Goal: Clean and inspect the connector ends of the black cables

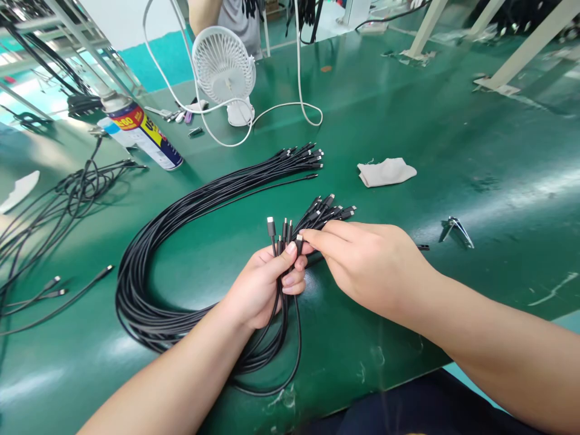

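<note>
My left hand is closed around several black USB cables, their plugs sticking up above the thumb. Against one plug, the fingertips of my right hand are pinched together at the left hand's fingers. Behind the right hand, more cable plugs lie fanned out on the table. A large curved bundle of black cables sweeps around to the left, its far plug ends lying beyond my hands. The right fingertips are partly hidden, but they touch the plug.
Around me on the green table are a white fan with a white cord, a spray can, a white cloth piece and a nail clipper. Loose cables lie left. A person is across the table.
</note>
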Action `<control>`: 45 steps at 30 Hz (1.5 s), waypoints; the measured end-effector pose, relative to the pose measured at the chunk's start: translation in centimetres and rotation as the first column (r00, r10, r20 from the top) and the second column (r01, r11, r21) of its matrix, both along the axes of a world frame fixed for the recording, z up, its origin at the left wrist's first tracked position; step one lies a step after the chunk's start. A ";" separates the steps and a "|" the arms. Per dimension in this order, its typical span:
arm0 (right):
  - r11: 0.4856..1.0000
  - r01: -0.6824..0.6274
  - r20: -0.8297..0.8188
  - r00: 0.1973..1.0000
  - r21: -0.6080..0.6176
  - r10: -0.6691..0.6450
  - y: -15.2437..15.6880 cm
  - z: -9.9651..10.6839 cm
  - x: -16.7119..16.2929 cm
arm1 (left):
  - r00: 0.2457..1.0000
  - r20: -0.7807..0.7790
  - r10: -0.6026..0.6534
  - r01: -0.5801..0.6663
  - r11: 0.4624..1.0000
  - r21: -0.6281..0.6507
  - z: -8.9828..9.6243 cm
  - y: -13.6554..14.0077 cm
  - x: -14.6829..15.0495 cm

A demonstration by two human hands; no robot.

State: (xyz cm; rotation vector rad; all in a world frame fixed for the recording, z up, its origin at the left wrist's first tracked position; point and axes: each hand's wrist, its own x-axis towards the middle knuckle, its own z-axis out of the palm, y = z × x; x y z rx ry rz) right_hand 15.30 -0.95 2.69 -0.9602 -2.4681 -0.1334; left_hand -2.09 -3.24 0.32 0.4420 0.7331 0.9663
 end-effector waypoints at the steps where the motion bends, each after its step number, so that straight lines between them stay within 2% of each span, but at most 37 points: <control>1: 1.000 0.002 0.002 1.000 0.008 -0.002 0.0 0.0 0.0 | 1.000 -0.001 0.001 -0.001 1.000 0.003 0.0 0.0 0.0; 19: 0.999 0.035 0.036 0.999 0.024 -0.036 -0.3 0.2 -0.1 | 0.998 -0.064 0.008 -0.005 0.998 0.055 0.1 -0.1 0.2; 45: 0.999 0.048 0.083 0.995 -0.004 -0.047 -0.4 0.3 0.1 | 0.996 -0.086 -0.004 0.006 1.000 0.019 0.3 0.0 0.4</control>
